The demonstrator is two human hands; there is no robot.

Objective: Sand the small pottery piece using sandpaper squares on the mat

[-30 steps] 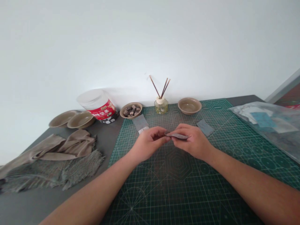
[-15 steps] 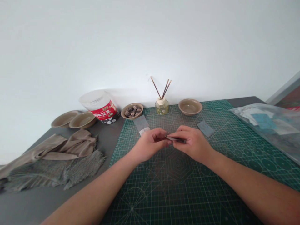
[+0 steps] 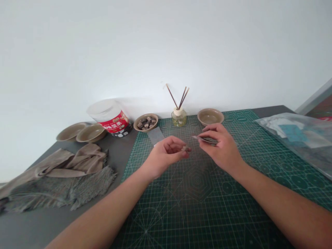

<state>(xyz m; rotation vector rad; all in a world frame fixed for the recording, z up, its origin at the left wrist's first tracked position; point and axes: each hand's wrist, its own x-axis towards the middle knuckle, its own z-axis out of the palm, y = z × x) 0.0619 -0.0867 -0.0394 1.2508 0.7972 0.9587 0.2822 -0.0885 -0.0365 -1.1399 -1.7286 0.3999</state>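
Note:
Above the green cutting mat (image 3: 166,211), my left hand (image 3: 168,152) pinches a small brownish piece (image 3: 185,148) between thumb and fingers. To its right, my right hand (image 3: 220,141) grips a thin, flat grey piece (image 3: 209,140), seen nearly edge-on. A gap separates the two hands. Behind my left hand lies a grey rectangular sheet (image 3: 156,135) on the mat. A bowl of small brown and dark blocks (image 3: 146,122) stands beyond it. Another brown bowl (image 3: 210,117) sits behind my right hand, its inside showing no blocks.
A reed diffuser (image 3: 178,117) stands near the wall. At the left are a plastic jar (image 3: 114,121), two overlapping bowls (image 3: 70,132) and crumpled cloths (image 3: 70,180). A clear plastic bag (image 3: 298,133) lies at the right.
My hands have parted. My right hand has moved right and slightly up with the flat piece, now covering the small grey sheet behind it. The small piece now shows in my left fingertips.

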